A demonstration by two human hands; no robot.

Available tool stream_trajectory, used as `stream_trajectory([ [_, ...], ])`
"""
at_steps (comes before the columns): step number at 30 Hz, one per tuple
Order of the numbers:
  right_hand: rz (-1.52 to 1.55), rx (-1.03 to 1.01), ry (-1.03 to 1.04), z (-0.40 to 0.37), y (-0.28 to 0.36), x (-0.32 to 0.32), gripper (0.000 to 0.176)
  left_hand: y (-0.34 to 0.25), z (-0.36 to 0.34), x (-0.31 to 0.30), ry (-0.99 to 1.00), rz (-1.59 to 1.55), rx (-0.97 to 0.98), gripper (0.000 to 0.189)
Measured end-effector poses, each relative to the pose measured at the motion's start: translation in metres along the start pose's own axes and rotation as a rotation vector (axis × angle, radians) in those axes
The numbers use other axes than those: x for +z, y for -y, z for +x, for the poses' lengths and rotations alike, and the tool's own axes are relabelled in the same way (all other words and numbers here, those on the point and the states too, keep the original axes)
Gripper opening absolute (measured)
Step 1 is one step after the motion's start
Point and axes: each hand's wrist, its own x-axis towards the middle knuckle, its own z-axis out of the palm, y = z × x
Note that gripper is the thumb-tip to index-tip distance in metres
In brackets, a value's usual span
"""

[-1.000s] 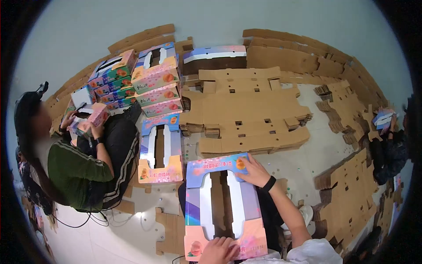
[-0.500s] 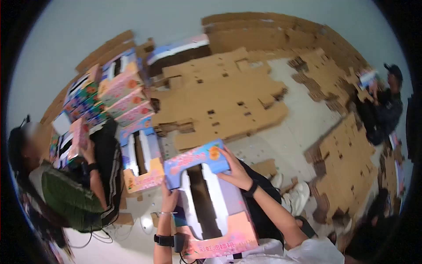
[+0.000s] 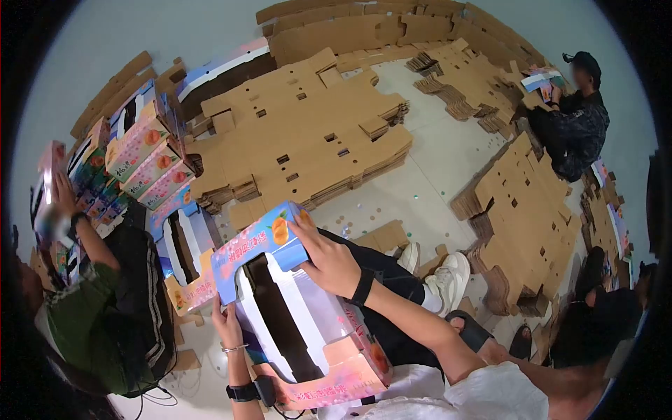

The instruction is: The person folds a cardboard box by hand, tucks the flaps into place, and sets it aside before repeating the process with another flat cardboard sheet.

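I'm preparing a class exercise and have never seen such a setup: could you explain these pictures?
There is no machine here: a person works bare-handed, and all the pictures come from one camera worn on the head, looking forward and down. The left hand and right hand hold a printed carton with a long opening on top. On the floor lie piles of flat cardboard; to the left are stacked printed boxes. Two co-workers nearby, one in green and one in dark clothes, also handle printed pieces.
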Motion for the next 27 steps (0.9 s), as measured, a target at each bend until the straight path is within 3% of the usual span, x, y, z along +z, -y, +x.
stream_trajectory([
  [4, -0.02, 0.059, 0.017, -0.004, 0.009, 0.0, 0.071, 0.009, 0.003, -0.008, -0.04, 0.0, 0.109, 0.037],
  [8, 0.019, 0.154, -0.011, -0.003, 0.015, 0.002, 0.07, 0.014, -0.003, -0.014, -0.046, -0.031, 0.064, 0.032],
  [9, -0.02, 0.103, -0.091, -0.004, 0.012, 0.007, 0.065, 0.006, -0.004, -0.014, -0.058, 0.018, 0.059, 0.03],
  [13, -0.039, 0.054, -0.078, -0.001, 0.006, 0.017, 0.057, 0.0, -0.009, -0.018, -0.154, 0.132, 0.034, 0.028],
  [16, -0.045, 0.079, -0.072, 0.002, 0.007, 0.019, 0.052, -0.006, -0.008, -0.031, -0.239, -0.306, -0.265, 0.04],
  [18, -0.059, 0.117, 0.025, 0.004, 0.007, 0.018, 0.054, 0.006, 0.001, -0.034, -0.319, -0.273, -0.226, 0.049],
  [22, -0.082, 0.058, 0.046, -0.008, 0.0, 0.02, 0.059, -0.004, 0.004, -0.028, -0.146, -0.113, -0.179, 0.035],
  [24, -0.054, 0.071, 0.164, -0.013, 0.003, 0.015, 0.068, -0.022, 0.0, -0.015, -0.077, -0.005, -0.138, 0.032],
  [26, -0.161, -0.003, 0.145, -0.017, 0.018, 0.003, 0.064, -0.035, -0.011, 0.001, 0.059, 0.403, 0.2, 0.047],
  [27, -0.272, -0.079, 0.129, -0.019, 0.023, 0.0, 0.06, -0.045, -0.016, 0.006, 0.133, 0.543, 0.235, 0.062],
])
